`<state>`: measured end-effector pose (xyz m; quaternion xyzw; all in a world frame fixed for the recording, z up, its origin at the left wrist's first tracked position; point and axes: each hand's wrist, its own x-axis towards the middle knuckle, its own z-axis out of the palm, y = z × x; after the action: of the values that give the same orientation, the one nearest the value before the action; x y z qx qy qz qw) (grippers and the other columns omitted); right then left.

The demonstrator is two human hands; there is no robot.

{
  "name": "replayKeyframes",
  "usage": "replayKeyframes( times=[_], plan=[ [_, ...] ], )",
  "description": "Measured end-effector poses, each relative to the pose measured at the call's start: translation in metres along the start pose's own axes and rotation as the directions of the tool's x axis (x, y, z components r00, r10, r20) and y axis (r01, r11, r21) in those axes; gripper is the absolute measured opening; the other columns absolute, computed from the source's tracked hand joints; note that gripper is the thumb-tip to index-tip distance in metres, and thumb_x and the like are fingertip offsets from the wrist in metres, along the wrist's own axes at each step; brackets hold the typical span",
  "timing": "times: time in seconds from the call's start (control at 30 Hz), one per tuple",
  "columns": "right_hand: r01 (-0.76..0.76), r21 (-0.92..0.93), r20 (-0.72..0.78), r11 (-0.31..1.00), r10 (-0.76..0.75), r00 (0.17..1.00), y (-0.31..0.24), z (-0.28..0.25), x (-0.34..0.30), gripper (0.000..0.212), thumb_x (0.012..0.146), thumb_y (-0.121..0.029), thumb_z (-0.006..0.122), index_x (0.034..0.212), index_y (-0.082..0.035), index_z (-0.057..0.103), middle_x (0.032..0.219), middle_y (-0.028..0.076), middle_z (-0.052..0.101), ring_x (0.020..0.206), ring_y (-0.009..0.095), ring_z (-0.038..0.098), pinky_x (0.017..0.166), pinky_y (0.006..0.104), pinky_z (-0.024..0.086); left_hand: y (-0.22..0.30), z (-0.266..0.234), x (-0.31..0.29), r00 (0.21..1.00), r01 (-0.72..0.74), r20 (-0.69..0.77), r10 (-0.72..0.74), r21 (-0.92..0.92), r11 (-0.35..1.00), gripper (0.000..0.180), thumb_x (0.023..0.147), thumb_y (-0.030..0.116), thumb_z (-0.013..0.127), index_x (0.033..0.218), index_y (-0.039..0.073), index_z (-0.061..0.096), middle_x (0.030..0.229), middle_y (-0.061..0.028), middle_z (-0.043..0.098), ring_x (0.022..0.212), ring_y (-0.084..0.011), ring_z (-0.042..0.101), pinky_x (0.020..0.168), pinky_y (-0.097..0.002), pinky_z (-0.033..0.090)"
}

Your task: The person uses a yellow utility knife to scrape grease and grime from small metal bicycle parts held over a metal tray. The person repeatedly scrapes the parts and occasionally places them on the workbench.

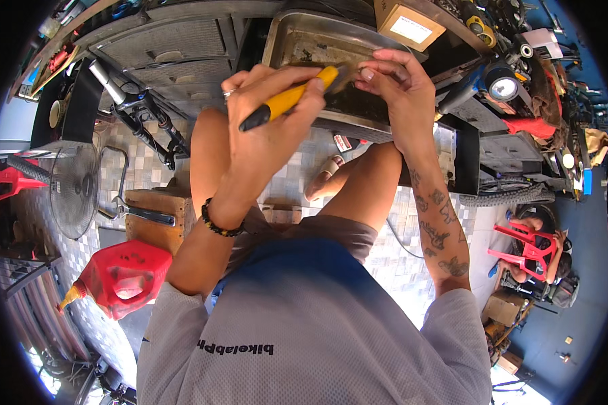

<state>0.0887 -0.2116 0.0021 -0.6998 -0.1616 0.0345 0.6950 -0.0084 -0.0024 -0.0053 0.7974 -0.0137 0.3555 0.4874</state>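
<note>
My left hand (273,101) is closed round a brush (285,102) with a yellow and black handle. The brush slants up to the right, and its dark head is blurred between my hands. Facing it, my right hand (400,84) has its fingers bent into a pinch; a small thing at the fingertips is too blurred to name. Both hands are above a rectangular metal pan (271,48), worn and stained inside, which lies beyond my knees.
A cardboard box (410,25) stands at the pan's far right. Left of my legs are a bicycle fork (142,111), a wooden block (159,229), a red jug (125,280) and a fan (76,182). Grey drawers (162,54) lie ahead. A person (554,253) is far right near a red chair (527,250).
</note>
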Motion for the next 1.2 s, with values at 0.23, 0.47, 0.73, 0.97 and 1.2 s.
replayKeyframes(
  times=[0.23, 0.47, 0.73, 0.97, 1.2],
  plan=[
    [0.096, -0.002, 0.038, 0.995, -0.096, 0.995, 0.004, 0.002, -0.002, 0.039, 0.103, 0.014, 0.077, 0.139, 0.002, 0.068, 0.122, 0.015, 0.079, 0.114, 0.021, 0.08, 0.102, 0.0352, 0.069, -0.004, -0.002, 0.001, 1.0, 0.016, 0.007, -0.016, -0.048, 0.999, 0.015, 0.095, 0.018, 0.089, 0.107, 0.009, 0.09, 0.085, -0.0039, 0.083, 0.081, -0.0185, 0.073, 0.1, -0.0361, 0.047],
    [0.14, 0.016, 0.068, 0.99, -0.14, 0.988, -0.002, -0.002, -0.003, 0.045, 0.1, 0.016, 0.079, 0.14, 0.0, 0.068, 0.121, 0.014, 0.08, 0.114, 0.02, 0.08, 0.103, 0.0315, 0.065, -0.005, -0.011, 0.006, 0.994, 0.104, -0.018, -0.109, -0.203, 0.974, 0.017, 0.097, 0.013, 0.087, 0.112, 0.004, 0.09, 0.087, -0.0077, 0.084, 0.079, -0.02, 0.074, 0.082, -0.0332, 0.055],
    [0.126, 0.023, 0.028, 0.992, -0.127, 0.992, -0.004, 0.002, -0.001, 0.051, 0.098, 0.018, 0.079, 0.144, -0.001, 0.066, 0.123, 0.014, 0.079, 0.113, 0.019, 0.079, 0.102, 0.0306, 0.065, -0.003, -0.007, 0.003, 0.988, -0.151, -0.022, 0.154, 0.089, 0.985, 0.018, 0.093, 0.014, 0.09, 0.11, 0.009, 0.091, 0.09, -0.0066, 0.086, 0.086, -0.0166, 0.073, 0.089, -0.0336, 0.049],
    [0.131, 0.055, 0.053, 0.99, -0.134, 0.99, 0.01, -0.008, -0.001, 0.052, 0.099, 0.017, 0.077, 0.145, -0.003, 0.066, 0.128, 0.015, 0.078, 0.114, 0.018, 0.08, 0.102, 0.0304, 0.065, 0.006, -0.007, 0.005, 0.998, -0.027, 0.055, 0.025, 0.037, 0.999, 0.016, 0.097, 0.016, 0.087, 0.112, 0.01, 0.091, 0.094, -0.0048, 0.086, 0.083, -0.0196, 0.073, 0.094, -0.0356, 0.048],
    [-0.063, -0.1, -0.001, 0.993, 0.064, 0.998, 0.003, -0.007, -0.002, 0.031, 0.1, 0.013, 0.079, 0.129, 0.003, 0.08, 0.132, 0.013, 0.081, 0.111, 0.018, 0.081, 0.098, 0.028, 0.064, -0.002, -0.003, 0.001, 0.99, 0.015, 0.139, -0.019, 0.035, 0.999, 0.027, 0.108, 0.019, 0.079, 0.125, 0.0, 0.086, 0.094, -0.0078, 0.085, 0.093, -0.0195, 0.074, 0.096, -0.0358, 0.052]
  ],
)
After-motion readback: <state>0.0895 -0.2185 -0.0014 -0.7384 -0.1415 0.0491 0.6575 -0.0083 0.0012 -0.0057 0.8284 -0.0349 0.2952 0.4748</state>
